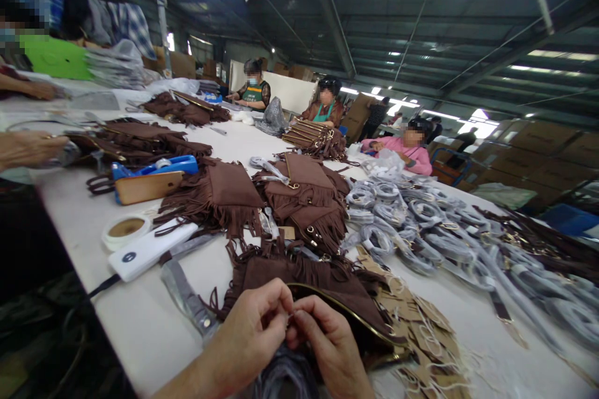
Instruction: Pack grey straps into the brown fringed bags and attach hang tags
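Note:
My left hand (255,324) and my right hand (327,340) meet over a brown fringed bag (299,271), fingertips pinched together. Whatever lies between the fingertips is too small to make out. The bag's brass zipper (355,312) gapes on the side nearest me. Below my hands, a grey plastic-wrapped coil (285,377) shows at the bag's opening. To the left of the bag lies a plastic-wrapped strap (187,302). Tan paper tags (421,330) with white strings lie in a heap against the bag's right side.
Beyond the bag are more brown fringed bags (304,184). Wrapped strap coils (421,224) cover the right side. At left are a white power bank (152,249), a tape roll (126,227), a phone (148,187) and a blue tape dispenser (180,165). Another person's hand (30,148) reaches in; other people sit farther back.

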Motion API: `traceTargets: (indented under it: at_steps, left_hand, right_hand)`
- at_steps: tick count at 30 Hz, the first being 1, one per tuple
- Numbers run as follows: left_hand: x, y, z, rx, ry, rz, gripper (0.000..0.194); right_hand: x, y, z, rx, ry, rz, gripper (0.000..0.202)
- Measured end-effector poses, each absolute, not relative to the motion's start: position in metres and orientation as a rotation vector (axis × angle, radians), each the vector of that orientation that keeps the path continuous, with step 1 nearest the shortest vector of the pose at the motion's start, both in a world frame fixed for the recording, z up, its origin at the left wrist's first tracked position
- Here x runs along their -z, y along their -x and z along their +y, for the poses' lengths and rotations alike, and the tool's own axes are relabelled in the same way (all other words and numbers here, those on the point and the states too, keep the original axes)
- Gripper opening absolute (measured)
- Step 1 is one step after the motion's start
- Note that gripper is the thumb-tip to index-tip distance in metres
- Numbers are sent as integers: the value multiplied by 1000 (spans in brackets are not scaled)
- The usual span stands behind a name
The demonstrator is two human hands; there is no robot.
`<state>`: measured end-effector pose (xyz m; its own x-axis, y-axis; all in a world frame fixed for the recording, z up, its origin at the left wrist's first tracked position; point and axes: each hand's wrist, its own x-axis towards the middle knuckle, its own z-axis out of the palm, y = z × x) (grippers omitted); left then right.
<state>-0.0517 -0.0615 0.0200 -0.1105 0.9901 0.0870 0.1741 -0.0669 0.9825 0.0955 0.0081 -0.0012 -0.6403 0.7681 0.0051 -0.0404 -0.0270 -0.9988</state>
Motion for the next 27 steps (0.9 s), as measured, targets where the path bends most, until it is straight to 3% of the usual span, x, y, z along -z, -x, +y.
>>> traceTargets:
  at_steps: [19,27]
  left_hand:
    - [-29,54,-62,-1321,-1293,1375,6]
    - [-22,52,-62,-1224,-1397,1500,10]
  right_hand:
    - [-3,-94,6,-1794,797,-1601,43]
    - [1,-94,8,-1530,793,-1835,39]
